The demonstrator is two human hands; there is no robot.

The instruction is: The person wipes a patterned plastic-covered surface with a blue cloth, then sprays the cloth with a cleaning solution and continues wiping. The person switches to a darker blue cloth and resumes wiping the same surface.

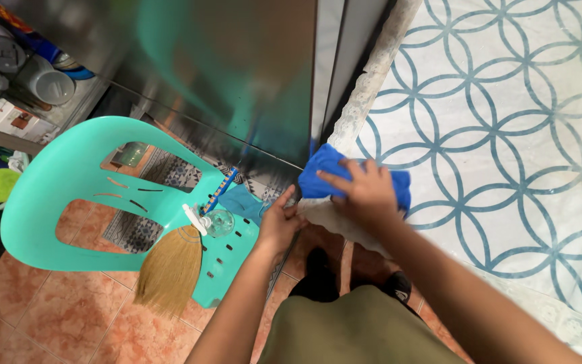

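Note:
My right hand (pixel 365 192) presses down on a blue cloth (pixel 328 172) at the near corner of a table covered in a white sheet with blue interlocking circles (pixel 500 135). My left hand (pixel 279 219) grips the lace-trimmed edge of that table cover just below the cloth, beside the seat of a turquoise plastic chair (pixel 55 195). On the chair seat lie a clear spray bottle (pixel 213 221), a small hand broom with straw bristles (pixel 170 266) and a folded blue cloth (pixel 242 201).
A shiny metal refrigerator (pixel 237 67) stands right behind the chair and against the table. Shelves with grey cups and tins (pixel 15 67) are at the top left. Orange floor tiles (pixel 48 310) lie below, and my feet in dark sandals (pixel 318 266).

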